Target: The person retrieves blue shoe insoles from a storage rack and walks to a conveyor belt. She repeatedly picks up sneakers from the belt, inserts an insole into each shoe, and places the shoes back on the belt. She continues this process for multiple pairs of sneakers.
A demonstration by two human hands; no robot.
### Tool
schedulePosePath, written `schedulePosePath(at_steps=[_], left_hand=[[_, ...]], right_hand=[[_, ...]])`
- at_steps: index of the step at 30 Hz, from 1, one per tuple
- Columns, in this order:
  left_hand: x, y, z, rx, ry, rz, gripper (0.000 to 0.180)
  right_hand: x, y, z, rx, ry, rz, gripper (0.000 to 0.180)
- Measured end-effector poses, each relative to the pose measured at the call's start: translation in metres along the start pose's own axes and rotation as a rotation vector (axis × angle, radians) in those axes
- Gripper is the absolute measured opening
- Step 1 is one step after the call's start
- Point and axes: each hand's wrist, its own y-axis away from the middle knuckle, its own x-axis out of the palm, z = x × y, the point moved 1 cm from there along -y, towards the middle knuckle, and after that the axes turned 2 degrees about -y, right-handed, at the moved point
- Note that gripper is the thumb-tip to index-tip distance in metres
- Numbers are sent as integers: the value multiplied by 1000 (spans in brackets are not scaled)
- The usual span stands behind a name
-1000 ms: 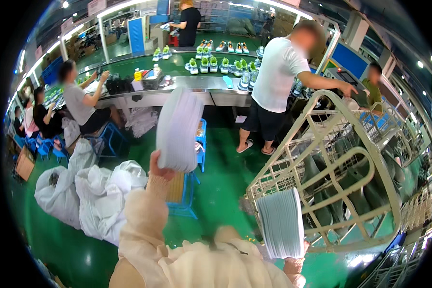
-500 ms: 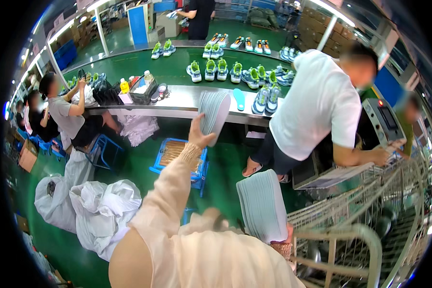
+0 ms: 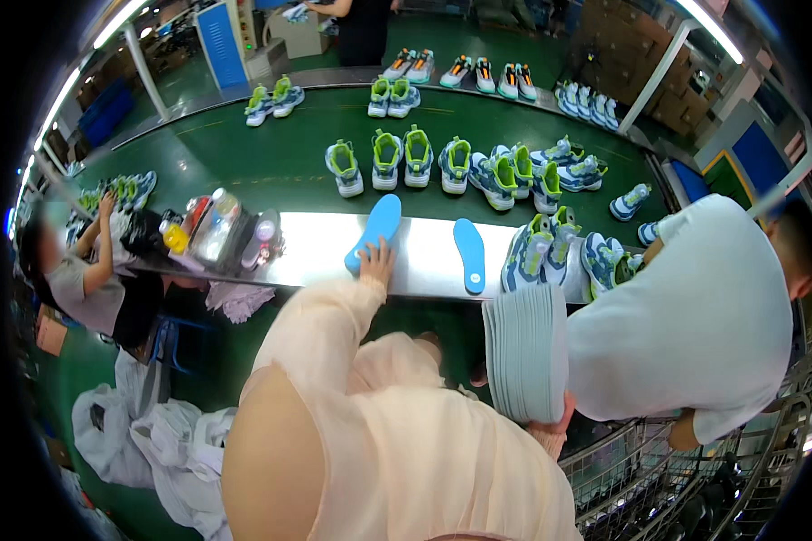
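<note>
Pretty mixed light here: the tube lights [image 3: 713, 30] top left and top right are blown white, and the steel tabletop [image 3: 429, 254] throws a hard glare mid-frame. Floor [image 3: 224, 361] below it goes really murky. Classic fisheye too, edges bend and corners drop to black. Insole stack [image 3: 526, 356] looks decently crisp, but the far-left head [image 3: 47, 239] is a blurry smudge.

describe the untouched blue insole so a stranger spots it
Find the green worktop, then the metal ledge along its near side. Left of the shoes there lies a flat blue insole. Unlike the insole under the left hand, it is untouched, with a pale spot at its near end.
</note>
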Motion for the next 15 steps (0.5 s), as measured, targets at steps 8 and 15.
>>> schedulePosePath(at_steps=[8, 15], left_hand=[[-74, -40, 21, 38, 927, 404, 65], [-74, -82, 43, 592, 2483, 1982, 62]], right_hand=[[75, -119, 3, 35, -80, 105, 73], [243, -153, -37, -1215, 1290, 802, 48]])
